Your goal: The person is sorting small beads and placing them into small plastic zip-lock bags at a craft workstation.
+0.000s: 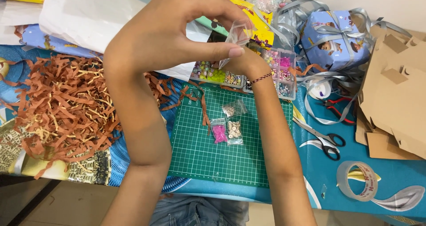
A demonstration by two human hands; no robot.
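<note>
My left hand point(173, 31) is raised in the middle of the view, thumb and fingers pinched on a small clear plastic bag point(238, 33). My right hand point(242, 57) is mostly hidden behind the left one; only its wrist with a braided bracelet point(261, 78) shows, reaching up to the same bag. Below them lies a green cutting mat point(199, 150) with three small clear bags on it: one of pink beads point(218, 132), one of pale letter beads point(234, 130), one of small metallic bits point(233, 108).
A clear compartment box of coloured beads point(279, 70) stands behind the mat. Brown shredded paper point(62, 106) is heaped at left. Scissors point(326, 141), red-handled pliers point(339, 107), a tape roll point(357, 180), cardboard pieces point(395, 97) and a ribboned blue gift box point(335, 39) lie at right.
</note>
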